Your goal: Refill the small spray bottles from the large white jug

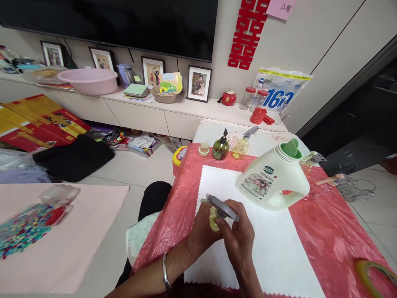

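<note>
My left hand (pixel 203 225) is wrapped round a small clear spray bottle (pixel 214 218) with pale yellow colour showing through it. On top of it sits a grey trigger spray head (pixel 223 207), which the fingers of my right hand (pixel 240 231) grip. Both hands are above a white scalloped-edged mat (pixel 263 256). Just beyond them stands a large pale green detergent jug (pixel 269 176), its neck open with a green spout inside. A second spray bottle (pixel 240 148) and a dark green pump bottle (pixel 220 148) stand past the mat, beside a whitish cap (pixel 204 149).
Red plastic sheeting (pixel 335 231) covers the table. On the right are another spray bottle (pixel 312 161), a wooden stick (pixel 330 179) and a tape roll (pixel 376 277). A pink-covered surface (pixel 93 231) at left holds scattered colourful beads (pixel 27 231). Behind runs a cabinet (pixel 139 111).
</note>
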The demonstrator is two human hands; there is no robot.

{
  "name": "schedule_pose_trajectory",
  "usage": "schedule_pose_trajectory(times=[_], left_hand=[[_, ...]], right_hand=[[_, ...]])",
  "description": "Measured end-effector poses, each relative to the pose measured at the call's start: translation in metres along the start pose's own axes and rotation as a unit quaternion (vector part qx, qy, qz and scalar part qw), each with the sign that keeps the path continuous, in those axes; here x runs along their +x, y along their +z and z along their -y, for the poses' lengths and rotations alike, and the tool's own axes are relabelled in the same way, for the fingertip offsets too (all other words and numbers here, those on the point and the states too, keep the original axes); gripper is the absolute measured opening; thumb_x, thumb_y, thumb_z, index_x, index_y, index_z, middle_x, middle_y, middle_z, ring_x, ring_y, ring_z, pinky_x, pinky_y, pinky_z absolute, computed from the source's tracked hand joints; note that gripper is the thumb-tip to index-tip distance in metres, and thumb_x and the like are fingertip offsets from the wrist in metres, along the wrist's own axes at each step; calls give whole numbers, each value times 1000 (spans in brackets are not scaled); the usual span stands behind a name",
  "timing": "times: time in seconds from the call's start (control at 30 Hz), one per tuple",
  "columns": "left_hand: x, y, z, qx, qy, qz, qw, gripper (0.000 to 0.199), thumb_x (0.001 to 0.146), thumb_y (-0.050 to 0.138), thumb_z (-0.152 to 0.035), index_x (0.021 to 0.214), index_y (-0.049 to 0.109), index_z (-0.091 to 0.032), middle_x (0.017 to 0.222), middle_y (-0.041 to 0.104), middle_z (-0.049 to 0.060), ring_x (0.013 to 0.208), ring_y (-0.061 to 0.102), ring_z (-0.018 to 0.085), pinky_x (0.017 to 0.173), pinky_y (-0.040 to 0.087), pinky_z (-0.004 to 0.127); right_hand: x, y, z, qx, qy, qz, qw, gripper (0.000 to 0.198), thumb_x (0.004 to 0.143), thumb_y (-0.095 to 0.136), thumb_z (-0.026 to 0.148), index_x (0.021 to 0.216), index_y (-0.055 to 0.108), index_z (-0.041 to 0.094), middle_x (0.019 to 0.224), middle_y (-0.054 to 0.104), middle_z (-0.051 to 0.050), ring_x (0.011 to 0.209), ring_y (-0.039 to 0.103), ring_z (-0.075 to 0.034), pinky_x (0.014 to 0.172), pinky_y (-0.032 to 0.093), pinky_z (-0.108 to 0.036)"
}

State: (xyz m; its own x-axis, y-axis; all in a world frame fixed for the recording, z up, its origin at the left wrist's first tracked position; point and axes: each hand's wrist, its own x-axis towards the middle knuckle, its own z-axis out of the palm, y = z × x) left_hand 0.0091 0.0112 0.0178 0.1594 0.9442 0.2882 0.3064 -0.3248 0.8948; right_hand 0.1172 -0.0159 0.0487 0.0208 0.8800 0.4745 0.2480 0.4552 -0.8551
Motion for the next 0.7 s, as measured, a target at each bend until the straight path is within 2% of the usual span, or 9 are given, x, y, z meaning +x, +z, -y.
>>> schedule_pose_trajectory(times=[0.1, 0.2, 0.33, 0.47, 0.6, 0.7], left_hand=[[1, -1, -2, 39, 23, 13, 999, 18, 74, 72, -35, 82, 65, -21, 81, 70, 5, 76, 65, 23, 73, 54, 37], [3, -2, -5, 63, 32, 28, 997, 18, 78, 69, -37, 85, 65, -21, 83, 71, 5, 80, 66, 25, 78, 55, 41], [2, -2, -5, 93, 40, 34, 994, 19, 80, 66, -36, 94, 66, -23, 89, 72, 6, 85, 68, 27, 84, 55, 44], [3, -1, -4, 122, 63, 20, 990, 18, 79, 69, -32, 94, 65, -23, 91, 72, 6, 87, 68, 28, 83, 55, 44], [2, -2, -5, 115, 57, 13, 992, 9, 80, 69, -30, 84, 64, -23, 81, 68, 4, 80, 66, 25, 82, 55, 43], [-2, -1, -3, 113, 54, -11, 992, 16, 78, 69, -31, 91, 66, -23, 86, 70, 4, 86, 68, 26, 86, 55, 43]], right_hand=[[-2, -1, 0, -5, 14, 11, 1000, 25, 100, 61, 22, 125, 61, 23, 119, 59, -4, 110, 59, -13, 94, 51, -22], [-8, -4, -2, -1, 28, 20, 999, 28, 102, 57, 22, 130, 59, 22, 127, 58, -4, 120, 58, -16, 105, 50, -27], [-10, -7, -5, 58, 43, 46, 996, 30, 105, 53, 24, 134, 58, 22, 131, 57, -7, 126, 55, -20, 113, 47, -38], [-5, -4, -6, 109, 55, 74, 990, 31, 103, 59, 28, 133, 59, 21, 130, 55, -9, 124, 55, -22, 107, 52, -38], [-2, 1, -8, 64, 19, 11, 998, 26, 96, 69, 29, 119, 65, 19, 117, 55, -9, 114, 57, -19, 95, 55, -31], [-3, 1, -8, 12, 13, -1, 1000, 21, 97, 66, 27, 117, 66, 19, 113, 56, -7, 108, 58, -17, 93, 54, -28]])
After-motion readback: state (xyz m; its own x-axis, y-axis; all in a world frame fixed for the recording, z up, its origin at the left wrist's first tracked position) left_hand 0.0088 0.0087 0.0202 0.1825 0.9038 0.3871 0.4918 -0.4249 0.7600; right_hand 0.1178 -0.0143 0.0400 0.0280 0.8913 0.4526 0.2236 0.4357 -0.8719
